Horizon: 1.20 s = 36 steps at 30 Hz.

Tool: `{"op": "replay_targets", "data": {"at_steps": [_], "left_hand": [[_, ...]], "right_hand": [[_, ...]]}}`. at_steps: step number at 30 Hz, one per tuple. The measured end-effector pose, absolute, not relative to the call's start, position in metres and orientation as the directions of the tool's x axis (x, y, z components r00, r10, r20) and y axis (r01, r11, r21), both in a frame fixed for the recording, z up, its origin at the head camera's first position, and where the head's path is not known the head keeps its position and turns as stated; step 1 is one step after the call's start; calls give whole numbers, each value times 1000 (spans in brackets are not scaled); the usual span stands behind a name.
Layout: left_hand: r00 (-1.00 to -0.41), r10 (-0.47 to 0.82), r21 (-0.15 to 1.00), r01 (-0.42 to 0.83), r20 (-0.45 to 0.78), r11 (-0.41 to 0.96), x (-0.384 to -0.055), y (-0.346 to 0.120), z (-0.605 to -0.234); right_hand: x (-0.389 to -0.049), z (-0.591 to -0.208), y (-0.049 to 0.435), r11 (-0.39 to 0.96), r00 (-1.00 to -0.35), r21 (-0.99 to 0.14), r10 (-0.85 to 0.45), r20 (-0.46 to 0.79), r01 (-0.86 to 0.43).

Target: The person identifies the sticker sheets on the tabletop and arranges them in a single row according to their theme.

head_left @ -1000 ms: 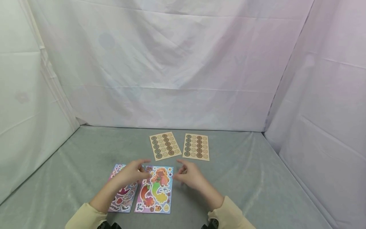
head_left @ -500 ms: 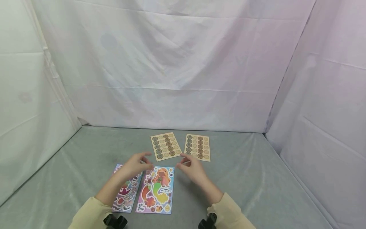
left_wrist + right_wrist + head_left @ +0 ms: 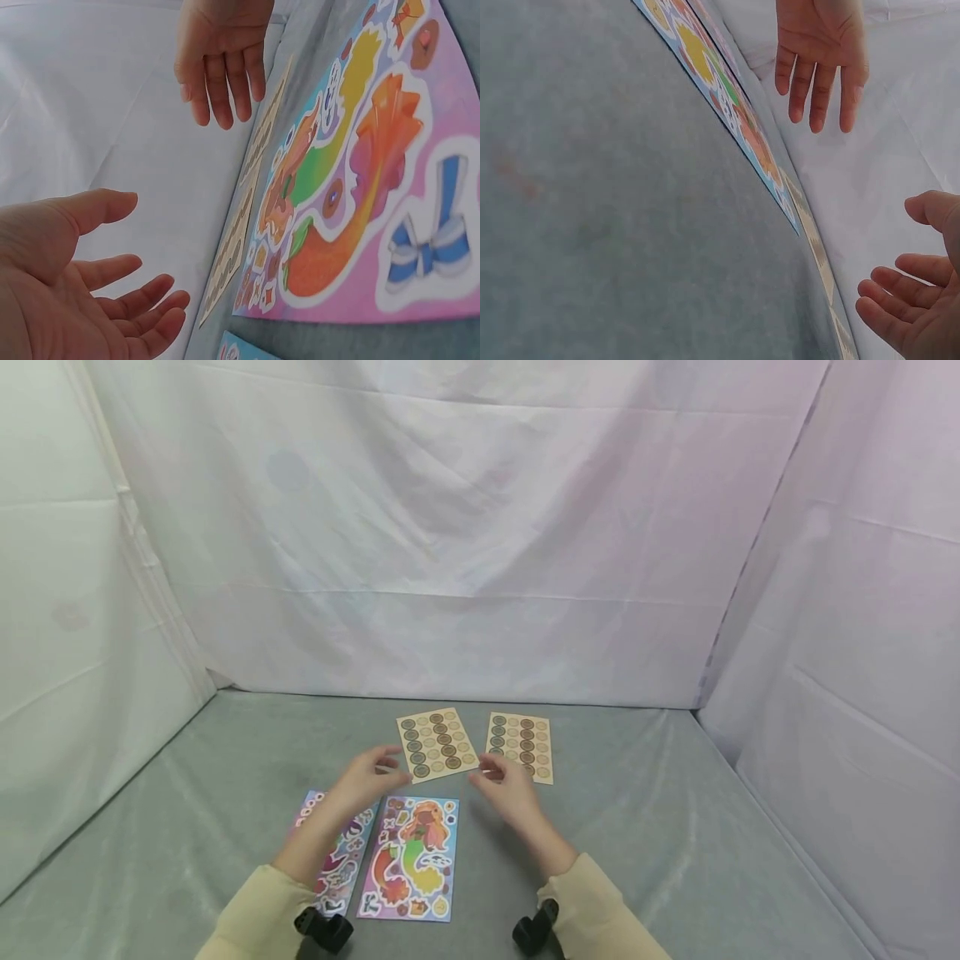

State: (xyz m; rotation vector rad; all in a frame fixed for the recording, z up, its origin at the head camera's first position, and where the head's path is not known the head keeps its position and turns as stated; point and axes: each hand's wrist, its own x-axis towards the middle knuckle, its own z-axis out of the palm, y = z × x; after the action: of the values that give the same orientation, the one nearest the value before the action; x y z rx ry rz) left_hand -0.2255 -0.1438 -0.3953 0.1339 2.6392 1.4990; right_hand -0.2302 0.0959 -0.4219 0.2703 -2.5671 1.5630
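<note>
Now the hands have slid forward, off the level of the mermaid sheet (image 3: 411, 864) and up to the left tan sheet (image 3: 438, 743), which lies slightly askew toward the back edge of the bench (image 3: 637, 835). So that sheet sits between them: left hand (image 3: 366, 781) at its near-left corner, right hand (image 3: 512, 789) at its near-right. Both are spread, fingers loose, gripping nothing; touching the corners or just above, I can't tell. Tight on the right here! Only a narrow gap to the right tan sheet (image 3: 519, 739), partly masked by the right hand. Side edges are well apart, the curtain (image 3: 465, 647) rises behind, and the sticker sheet (image 3: 352, 853) lies under the left forearm's line.
</note>
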Motion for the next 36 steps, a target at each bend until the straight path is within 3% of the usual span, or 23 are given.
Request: {"op": "replay_targets", "data": {"at_steps": [11,36], "left_hand": [[-999,31,874,-15,-35,486,-240,-131,-401],[-996,-32,931,-90,-83,353,-259,-126,-419]], "right_hand": [[-243,-425,94,462,-985,-870,-78,152,-171],[-271,-428,83,527,-997,-846,-57,59,-81]]}}
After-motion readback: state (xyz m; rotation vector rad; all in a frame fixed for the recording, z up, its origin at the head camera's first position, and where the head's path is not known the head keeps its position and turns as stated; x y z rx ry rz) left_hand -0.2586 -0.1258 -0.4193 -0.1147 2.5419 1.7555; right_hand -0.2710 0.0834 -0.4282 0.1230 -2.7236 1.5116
